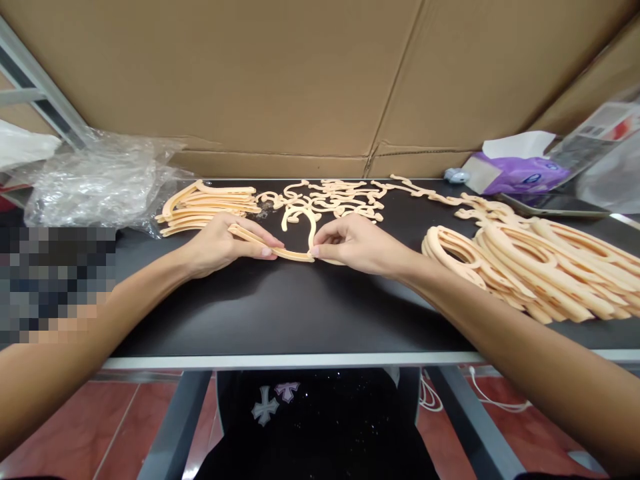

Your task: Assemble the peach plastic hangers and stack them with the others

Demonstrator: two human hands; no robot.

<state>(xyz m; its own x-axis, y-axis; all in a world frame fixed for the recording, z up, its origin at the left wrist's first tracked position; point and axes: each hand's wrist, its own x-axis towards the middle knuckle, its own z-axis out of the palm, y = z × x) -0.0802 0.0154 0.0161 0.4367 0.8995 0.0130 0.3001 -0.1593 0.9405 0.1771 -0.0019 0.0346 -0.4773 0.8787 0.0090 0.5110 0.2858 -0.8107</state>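
Note:
Above the black table's middle, my left hand (225, 243) pinches a pale peach curved strip (293, 255) between thumb and fingers. The strip's left end rests along the palm side. My right hand (357, 245) is closed, its thumb and forefinger pinching at the strip's right end. There a hook-shaped curved piece (312, 227) of the same colour rises and bends back to the left. Its lower end meets the strip under my right fingertips; whether the two are joined cannot be seen. Part of another peach edge shows below my right fingers.
Long peach strips (215, 199) lie stacked behind my left hand. Small S-shaped pieces (345, 193) are scattered at the back. Looped pieces (550, 260) are piled at right. Clear plastic bags (105, 180), a purple tissue pack (520, 172) and a cardboard wall (280, 80) border the table.

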